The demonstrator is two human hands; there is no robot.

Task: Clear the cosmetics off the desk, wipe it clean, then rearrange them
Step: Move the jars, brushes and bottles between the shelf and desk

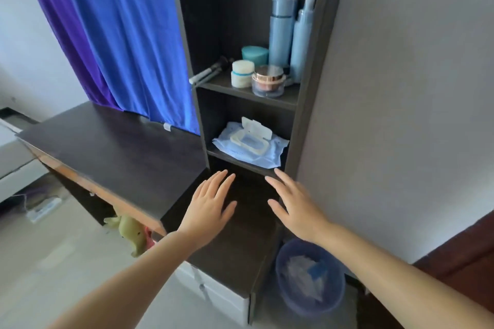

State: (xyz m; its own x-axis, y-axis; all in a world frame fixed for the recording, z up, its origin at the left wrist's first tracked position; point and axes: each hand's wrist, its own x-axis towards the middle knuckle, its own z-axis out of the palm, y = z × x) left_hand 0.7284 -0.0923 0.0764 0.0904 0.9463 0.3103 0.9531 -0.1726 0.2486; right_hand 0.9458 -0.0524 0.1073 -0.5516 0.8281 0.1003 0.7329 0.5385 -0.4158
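Observation:
The dark desk (115,147) runs from the left to a tall dark shelf unit (307,88). On the upper shelf stand two tall light-blue bottles (280,32), a teal jar (254,53), a white jar (242,73), a clear jar with a rose-gold lid (268,81) and brushes (211,72) lying at the left. A blue wet-wipe pack (251,144) with its lid flipped up lies on the middle shelf. My left hand (209,203) and my right hand (294,205) hover flat, fingers spread, over the desk end below the shelves. Both hold nothing.
A blue curtain (120,35) hangs behind the desk. A blue bin (310,275) with rubbish stands on the floor at the right, beside white drawers (213,291). A green soft toy (131,232) sits under the desk. A grey wall (414,88) rises on the right.

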